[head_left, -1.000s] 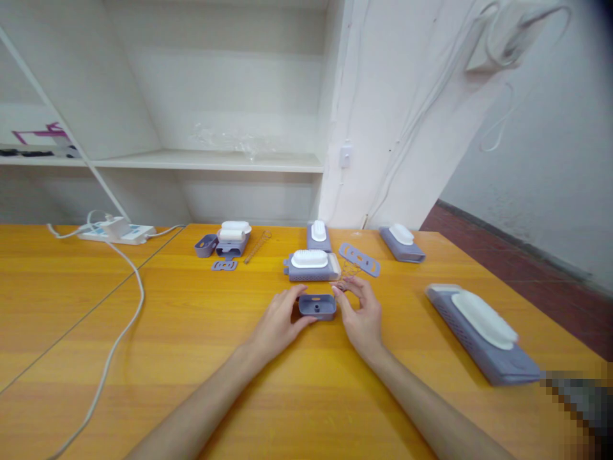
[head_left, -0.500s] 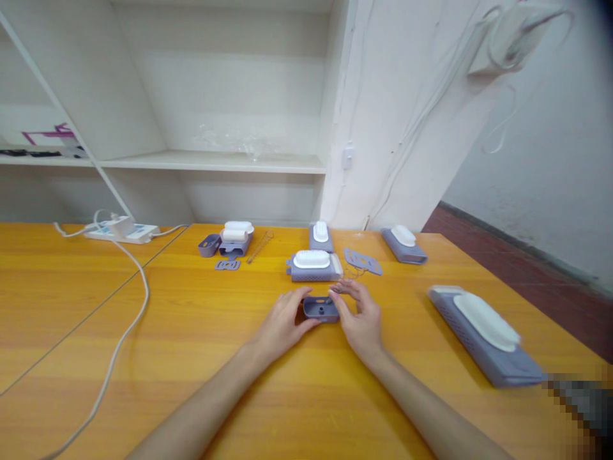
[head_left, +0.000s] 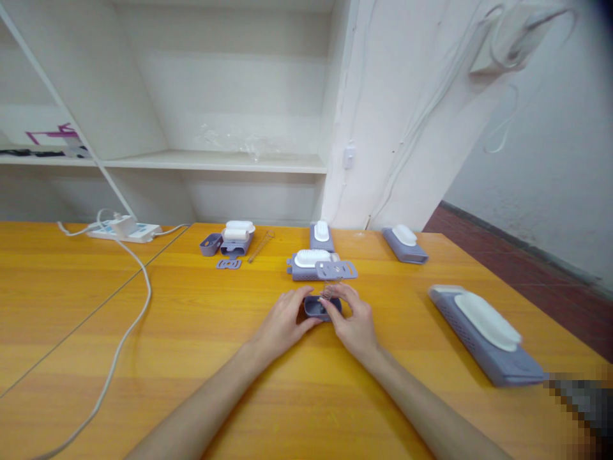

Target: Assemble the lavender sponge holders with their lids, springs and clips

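Note:
A small grey-purple plastic case (head_left: 315,308) with an open top lies on the table, and my left hand (head_left: 286,317) grips its left end between thumb and fingers. Over the right part of this case, my right hand (head_left: 353,318) pinches the near end of a thin metal coil spring (head_left: 329,291). At the spring's far end is a flat purple slotted plate (head_left: 336,270), partly in front of a purple holder with a white brush (head_left: 312,258). The fingers of my right hand hide part of the case's interior.
Similar purple units with white tops stand at the back (head_left: 321,236), back right (head_left: 405,245) and right (head_left: 486,332). Left of centre are another unit (head_left: 236,241), a small case (head_left: 210,244), a plate (head_left: 228,264) and a spring (head_left: 261,246). A power strip (head_left: 127,230) trails a white cable (head_left: 146,300).
My right hand has moved slightly left, bringing the spring's end over the case. The slotted plate has swung left with it, in front of the holder. My left hand stays on the case.

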`<state>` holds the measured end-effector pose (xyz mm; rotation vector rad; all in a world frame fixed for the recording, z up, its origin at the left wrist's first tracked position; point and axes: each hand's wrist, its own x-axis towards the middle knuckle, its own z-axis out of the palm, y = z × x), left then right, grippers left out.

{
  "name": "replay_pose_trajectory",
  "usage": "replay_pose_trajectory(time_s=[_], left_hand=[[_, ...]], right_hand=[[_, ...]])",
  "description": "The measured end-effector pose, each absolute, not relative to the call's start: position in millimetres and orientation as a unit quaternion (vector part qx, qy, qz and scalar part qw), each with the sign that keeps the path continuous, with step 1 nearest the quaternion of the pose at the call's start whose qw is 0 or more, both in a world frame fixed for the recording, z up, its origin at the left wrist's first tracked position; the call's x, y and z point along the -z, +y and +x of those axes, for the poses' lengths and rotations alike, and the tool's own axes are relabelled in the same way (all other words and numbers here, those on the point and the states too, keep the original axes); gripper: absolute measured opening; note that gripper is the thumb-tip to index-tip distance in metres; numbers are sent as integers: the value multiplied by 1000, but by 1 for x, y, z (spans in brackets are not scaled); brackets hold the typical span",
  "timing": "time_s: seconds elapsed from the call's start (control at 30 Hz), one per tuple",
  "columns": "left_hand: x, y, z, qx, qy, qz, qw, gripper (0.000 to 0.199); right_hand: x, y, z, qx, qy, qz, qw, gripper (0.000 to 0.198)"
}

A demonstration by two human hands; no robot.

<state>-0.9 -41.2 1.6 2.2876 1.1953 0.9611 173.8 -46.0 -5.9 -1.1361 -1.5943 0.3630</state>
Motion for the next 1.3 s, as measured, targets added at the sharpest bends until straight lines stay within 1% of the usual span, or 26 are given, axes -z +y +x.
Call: replay_pose_trajectory(time_s=[0.23, 0.43, 0.57, 0.7, 0.83, 0.93, 1.1, 1.23, 1.3], left_hand=[[-2, -41, -1, -350, 426, 810, 197, 49], [0, -41, 0, -348, 429, 810, 197, 49], [1, -40, 0, -349, 430, 809, 199, 51], [-2, -41, 1, -344, 428, 811, 201, 46], [-3, -41, 1, -347, 431, 809, 199, 48], [-3, -41, 1, -346, 432, 808, 201, 48], [-4, -41, 0, -341, 425, 812, 208, 48], [-4, -41, 0, -345, 431, 812, 190, 51], [-5, -40, 0, -341, 432, 814, 187, 48]], right_hand=[[6, -45, 174, -143, -672, -487, 539, 21], [5, -46, 174, -169, -681, -480, 526, 16], [-1, -47, 173, -114, -703, -482, 510, 13], [-9, -50, 173, -74, -723, -494, 477, 10], [-11, -48, 174, -94, -708, -512, 477, 13], [-8, -45, 174, -130, -691, -527, 477, 15], [-3, -41, 173, -178, -681, -529, 473, 12], [-2, -41, 173, -200, -678, -512, 488, 18], [-1, -41, 173, -202, -677, -507, 493, 19]])
